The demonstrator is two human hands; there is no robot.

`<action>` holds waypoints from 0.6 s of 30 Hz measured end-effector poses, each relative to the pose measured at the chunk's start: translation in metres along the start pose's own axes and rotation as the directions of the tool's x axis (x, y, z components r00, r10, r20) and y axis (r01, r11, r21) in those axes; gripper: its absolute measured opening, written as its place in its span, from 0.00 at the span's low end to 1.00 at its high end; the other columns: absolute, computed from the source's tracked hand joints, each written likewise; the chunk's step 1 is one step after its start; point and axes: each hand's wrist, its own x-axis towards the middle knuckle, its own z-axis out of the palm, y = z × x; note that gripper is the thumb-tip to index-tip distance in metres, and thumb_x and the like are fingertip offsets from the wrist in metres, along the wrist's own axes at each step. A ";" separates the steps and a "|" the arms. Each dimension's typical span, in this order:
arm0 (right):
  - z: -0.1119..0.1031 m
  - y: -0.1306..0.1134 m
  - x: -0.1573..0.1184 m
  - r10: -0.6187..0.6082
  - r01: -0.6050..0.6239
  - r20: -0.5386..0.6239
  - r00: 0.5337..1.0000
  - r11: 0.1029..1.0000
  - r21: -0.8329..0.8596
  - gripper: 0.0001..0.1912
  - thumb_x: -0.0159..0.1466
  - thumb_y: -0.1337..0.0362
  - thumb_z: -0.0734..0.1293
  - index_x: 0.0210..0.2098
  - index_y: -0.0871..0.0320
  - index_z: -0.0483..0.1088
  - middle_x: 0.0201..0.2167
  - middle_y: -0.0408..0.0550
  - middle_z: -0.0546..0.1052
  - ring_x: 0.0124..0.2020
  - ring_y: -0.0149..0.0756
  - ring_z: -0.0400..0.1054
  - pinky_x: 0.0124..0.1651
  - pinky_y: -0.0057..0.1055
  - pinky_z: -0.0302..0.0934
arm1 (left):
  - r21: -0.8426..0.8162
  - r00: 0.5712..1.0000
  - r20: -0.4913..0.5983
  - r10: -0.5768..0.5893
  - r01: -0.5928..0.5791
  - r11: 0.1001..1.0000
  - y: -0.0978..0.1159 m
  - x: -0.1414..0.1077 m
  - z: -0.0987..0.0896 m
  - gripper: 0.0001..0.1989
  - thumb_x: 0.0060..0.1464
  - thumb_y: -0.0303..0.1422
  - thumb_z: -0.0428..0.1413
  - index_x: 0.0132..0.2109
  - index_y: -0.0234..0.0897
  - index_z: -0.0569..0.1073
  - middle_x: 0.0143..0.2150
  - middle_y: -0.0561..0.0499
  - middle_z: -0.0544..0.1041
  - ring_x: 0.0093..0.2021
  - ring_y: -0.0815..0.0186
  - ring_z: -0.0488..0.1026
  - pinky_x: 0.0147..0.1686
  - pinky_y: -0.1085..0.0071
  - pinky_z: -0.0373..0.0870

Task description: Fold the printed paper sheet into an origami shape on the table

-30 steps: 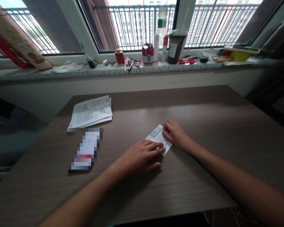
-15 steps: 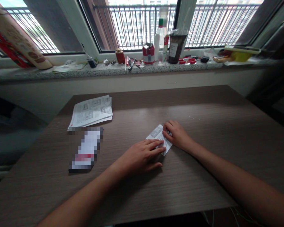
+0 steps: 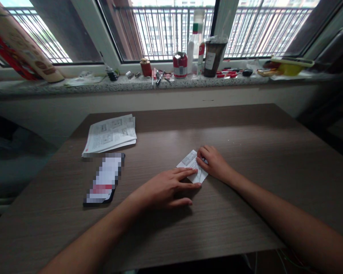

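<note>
A small folded sheet of printed paper (image 3: 189,158) lies on the brown table, one corner turned towards the window. My left hand (image 3: 169,187) has its fingers spread, with the longer fingertips resting on the paper's near left part and the thumb apart on the table side. At the paper's right edge, my right hand (image 3: 213,161) has curled fingers closed on it. Those fingers hide the right corner, and the left fingers cover part of the lower left edge.
A phone (image 3: 104,179) with a blurred screen lies left of my hands. Behind it is a stack of printed sheets (image 3: 111,133). Along the stone windowsill (image 3: 125,86) stand a red can (image 3: 180,65), a dark cup (image 3: 213,59), bottles and small tools.
My left fingers have spread wider, the index finger and thumb shifting slightly nearer the table's front edge. The right hand and the paper have stayed almost in place.
</note>
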 end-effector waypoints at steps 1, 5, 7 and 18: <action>0.001 0.001 0.000 -0.003 0.003 0.001 1.000 1.000 -0.005 0.03 0.70 0.67 0.65 0.38 0.55 0.66 0.38 0.49 0.72 0.41 0.43 0.64 0.46 0.38 0.58 | -0.010 1.000 0.000 0.006 -0.006 1.000 0.000 0.000 -0.001 0.26 0.67 0.44 0.59 0.69 0.52 0.68 0.76 0.48 0.57 0.74 0.52 0.57 0.71 0.52 0.58; 0.003 0.004 0.000 -0.016 0.016 -0.002 1.000 1.000 -0.009 0.02 0.70 0.66 0.65 0.39 0.54 0.66 0.38 0.50 0.73 0.41 0.43 0.64 0.46 0.38 0.58 | -0.042 1.000 -0.012 0.027 -0.027 0.999 -0.001 -0.001 -0.003 0.23 0.67 0.43 0.59 0.67 0.54 0.71 0.77 0.50 0.55 0.74 0.50 0.58 0.71 0.50 0.58; 0.003 0.003 0.000 -0.014 0.014 -0.006 1.000 1.000 -0.007 0.02 0.70 0.66 0.65 0.39 0.54 0.66 0.38 0.49 0.73 0.41 0.44 0.64 0.46 0.38 0.58 | -0.043 1.000 -0.013 0.028 -0.028 0.999 -0.002 0.000 -0.003 0.22 0.67 0.43 0.58 0.66 0.54 0.72 0.76 0.50 0.56 0.73 0.50 0.58 0.71 0.50 0.58; -0.009 -0.006 -0.004 0.012 -0.007 -0.054 0.998 0.996 0.086 0.05 0.71 0.64 0.65 0.36 0.55 0.68 0.36 0.49 0.73 0.40 0.42 0.67 0.45 0.37 0.61 | 0.013 0.997 -0.055 -0.059 0.060 0.998 0.000 0.005 0.008 0.35 0.64 0.52 0.58 0.72 0.46 0.62 0.74 0.44 0.62 0.71 0.51 0.62 0.69 0.54 0.60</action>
